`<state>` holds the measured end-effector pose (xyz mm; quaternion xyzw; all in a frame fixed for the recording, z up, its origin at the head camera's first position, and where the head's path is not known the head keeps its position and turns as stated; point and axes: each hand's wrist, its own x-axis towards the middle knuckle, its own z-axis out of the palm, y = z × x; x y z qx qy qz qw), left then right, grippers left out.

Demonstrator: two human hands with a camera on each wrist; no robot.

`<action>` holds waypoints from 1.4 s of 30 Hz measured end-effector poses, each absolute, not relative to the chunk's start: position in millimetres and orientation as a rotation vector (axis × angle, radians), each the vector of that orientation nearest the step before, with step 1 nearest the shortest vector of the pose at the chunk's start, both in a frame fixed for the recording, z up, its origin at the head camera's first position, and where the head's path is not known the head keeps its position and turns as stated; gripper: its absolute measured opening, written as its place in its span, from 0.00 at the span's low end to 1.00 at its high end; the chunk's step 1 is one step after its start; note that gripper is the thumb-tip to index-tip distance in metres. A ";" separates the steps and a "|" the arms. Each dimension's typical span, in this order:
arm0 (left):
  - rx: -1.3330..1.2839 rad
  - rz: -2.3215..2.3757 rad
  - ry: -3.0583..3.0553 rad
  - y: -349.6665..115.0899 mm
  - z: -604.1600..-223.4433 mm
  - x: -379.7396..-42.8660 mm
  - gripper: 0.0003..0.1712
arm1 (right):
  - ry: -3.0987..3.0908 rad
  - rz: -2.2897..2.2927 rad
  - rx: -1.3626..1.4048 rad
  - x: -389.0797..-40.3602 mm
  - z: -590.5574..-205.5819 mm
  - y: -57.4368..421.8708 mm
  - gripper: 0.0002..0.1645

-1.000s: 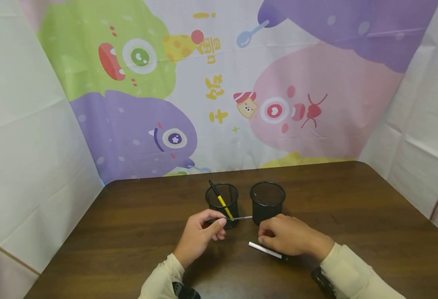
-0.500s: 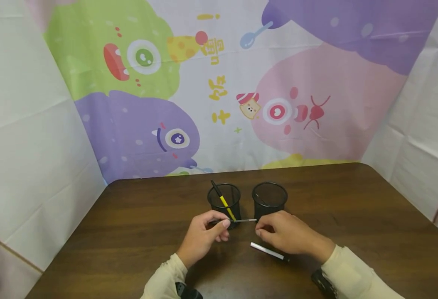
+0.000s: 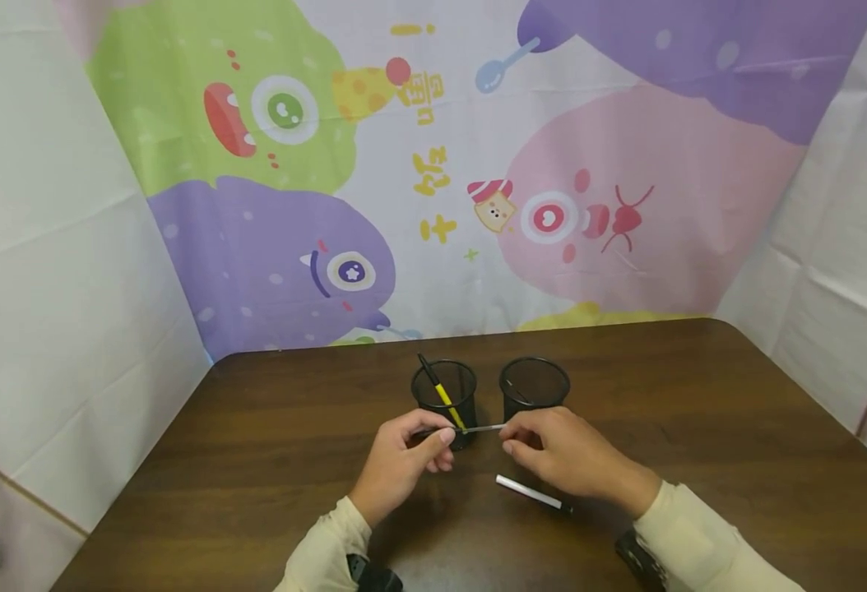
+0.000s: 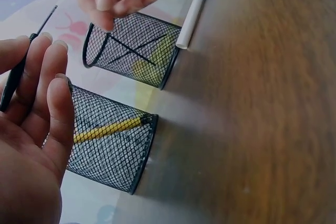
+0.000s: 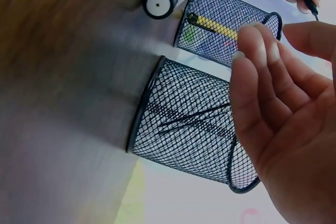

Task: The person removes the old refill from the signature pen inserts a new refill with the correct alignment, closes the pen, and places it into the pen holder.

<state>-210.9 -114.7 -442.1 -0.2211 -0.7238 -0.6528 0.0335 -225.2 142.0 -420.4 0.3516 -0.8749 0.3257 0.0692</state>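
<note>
In the head view my left hand (image 3: 404,464) pinches a small screwdriver-like tool with thumb and fingers. The tool (image 4: 16,74) has a slim black handle and a thin metal shaft pointing toward the right hand. My right hand (image 3: 577,452) has loosely bent fingers, its fingertips right at the shaft's end; nothing shows between them in the right wrist view. Behind the hands stand two black mesh pen cups, a left cup (image 4: 115,163) and a right cup (image 5: 178,145). A yellow-and-black pen (image 3: 443,395) leans in the left one. Thin dark rods (image 4: 131,51) show in the right one.
A white marker (image 3: 530,493) with a black end lies on the brown wooden table (image 3: 293,436), below the right hand. A cartoon-printed cloth (image 3: 441,279) hangs behind the table, with white cloth walls at both sides.
The right hand's fingertips have moved up and left to the end of the tool's shaft. The left hand keeps its pinch on the tool. The cups and marker stay put.
</note>
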 end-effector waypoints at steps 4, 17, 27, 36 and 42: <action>-0.687 -2.006 -2.234 -115.7 -440.2 -210.9 0.09 | -2.558 1.021 1.045 -225.5 -417.3 140.1 0.07; -0.737 -1.989 -2.298 -113.6 -441.7 -210.1 0.10 | -2.487 1.002 1.096 -222.4 -411.7 135.0 0.05; -0.742 -2.036 -2.356 -108.3 -445.3 -203.5 0.11 | -2.494 0.969 1.182 -215.9 -417.9 134.0 0.04; -0.755 -2.066 -2.360 -105.1 -444.5 -205.0 0.11 | -2.513 0.986 1.242 -213.5 -416.3 131.3 0.06; -0.769 -2.056 -2.366 -105.1 -443.2 -204.5 0.11 | -2.501 0.992 1.275 -214.7 -418.9 131.5 0.07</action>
